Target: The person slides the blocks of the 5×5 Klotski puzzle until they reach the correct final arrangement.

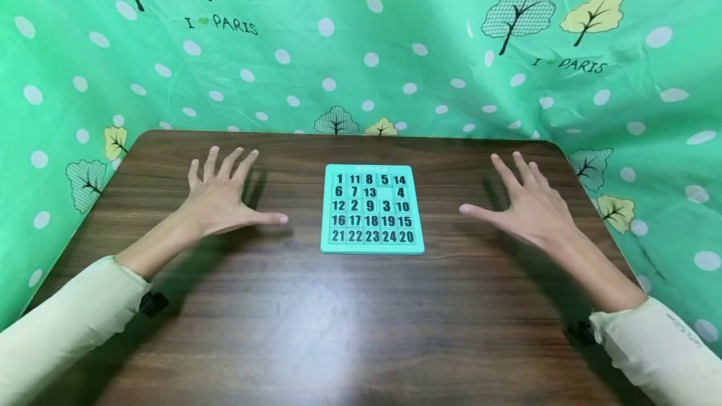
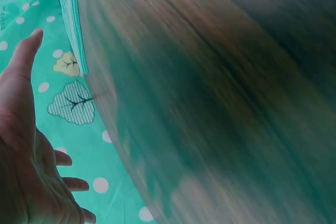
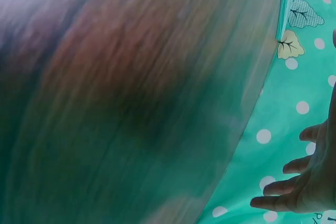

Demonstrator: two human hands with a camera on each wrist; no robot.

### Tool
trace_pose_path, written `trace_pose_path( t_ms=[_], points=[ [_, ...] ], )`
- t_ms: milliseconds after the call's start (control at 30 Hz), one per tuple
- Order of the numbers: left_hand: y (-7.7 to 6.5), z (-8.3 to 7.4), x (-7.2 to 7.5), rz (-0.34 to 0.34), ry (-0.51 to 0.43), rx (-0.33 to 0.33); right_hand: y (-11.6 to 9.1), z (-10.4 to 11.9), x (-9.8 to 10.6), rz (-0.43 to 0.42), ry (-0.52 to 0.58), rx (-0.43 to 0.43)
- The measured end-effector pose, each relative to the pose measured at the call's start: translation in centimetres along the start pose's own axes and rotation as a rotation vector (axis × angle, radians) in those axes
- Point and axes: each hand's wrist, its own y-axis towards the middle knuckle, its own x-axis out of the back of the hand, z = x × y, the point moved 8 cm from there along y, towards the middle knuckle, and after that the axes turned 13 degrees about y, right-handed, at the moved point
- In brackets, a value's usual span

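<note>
A turquoise sliding number puzzle [image 1: 372, 248] lies flat on the brown wooden table [image 1: 316, 318], its black-numbered tiles facing up. One gap shows in its second row, between 13 and 4. To the left of the puzzle, my left hand [image 1: 217, 202] hovers with fingers spread and thumb pointing toward it, apart from it. On the other side my right hand [image 1: 533, 208] is spread the same way, also holding nothing. In the left wrist view the puzzle's edge [image 2: 72, 22] shows at the top; the right wrist view catches its edge [image 3: 286, 3] too.
A green polka-dot curtain [image 1: 350, 30] with printed trees hangs behind the table and along both sides. Dark wrist straps [image 1: 152, 303] sit at the cuffs of the pale sleeves [image 1: 79, 312]. Light reflects off the tabletop near the front.
</note>
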Motion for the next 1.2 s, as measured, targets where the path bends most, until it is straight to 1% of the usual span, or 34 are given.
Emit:
trace_pose_path(
  t_ms=[133,333,467,700,867,1067,1200],
  points=[
    [0.2,-1.1,0.1,-0.011,0.001,-0.021,0.1,0.8,-0.5,0.008,0.0,0.015],
    [0.8,-2.7,-0.1,0.006,0.004,-0.049,0.3,1.9,-1.5,0.045,0.011,0.028],
    [1.2,-3.8,-0.6,0.025,0.003,-0.073,0.4,2.8,-2.2,0.076,0.009,0.044],
    [1.6,-5.4,-1.7,0.055,-0.036,-0.106,0.3,5.0,-3.3,0.098,0.015,0.09],
    [2.0,-6.5,-2.2,0.078,-0.054,-0.132,0.4,6.0,-3.9,0.119,0.02,0.11],
    [2.2,-7.7,-2.5,0.098,-0.061,-0.169,0.3,7.1,-4.8,0.15,0.026,0.16],
    [2.4,-8.2,-2.9,0.12,-0.061,-0.184,0.3,8.3,-5.4,0.177,0.025,0.217]
  ],
)
